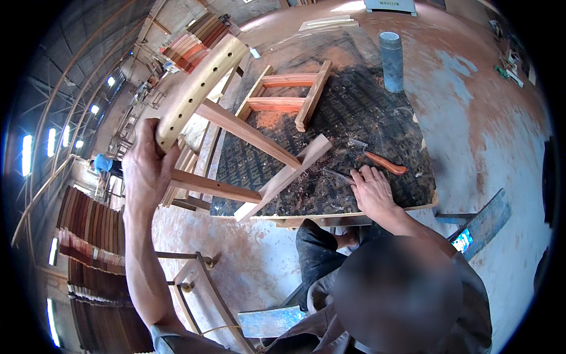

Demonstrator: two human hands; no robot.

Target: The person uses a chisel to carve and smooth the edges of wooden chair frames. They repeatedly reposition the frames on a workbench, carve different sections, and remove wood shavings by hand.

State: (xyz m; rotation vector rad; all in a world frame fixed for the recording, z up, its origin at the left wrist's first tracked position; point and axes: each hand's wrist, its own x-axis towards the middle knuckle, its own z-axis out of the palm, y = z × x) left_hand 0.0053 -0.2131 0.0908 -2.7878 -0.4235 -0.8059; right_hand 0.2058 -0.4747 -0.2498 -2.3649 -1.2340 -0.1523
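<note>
My left hand (144, 168) is closed round one end of a pale wooden rail (203, 88) with a row of drilled holes. Two crosspieces (247, 135) join that rail to a second rail (289, 177), which rests tilted on the dark worktable (236, 171). My right hand (372, 192) is low over the table near its front edge. Its thumb and fingers are on the end of a dark slim tool (338, 175), whose kind I cannot make out. Just beyond the fingers lies a hammer-like tool (386, 163) with an orange-brown wooden handle and a metal head.
A smaller wooden frame (283, 94) lies farther back on the table amid shavings and reddish dust. A blue-grey flask (391, 62) stands at the back right. Stacked wooden slats (100, 253) are at the left, and a bench (486, 224) is at the right.
</note>
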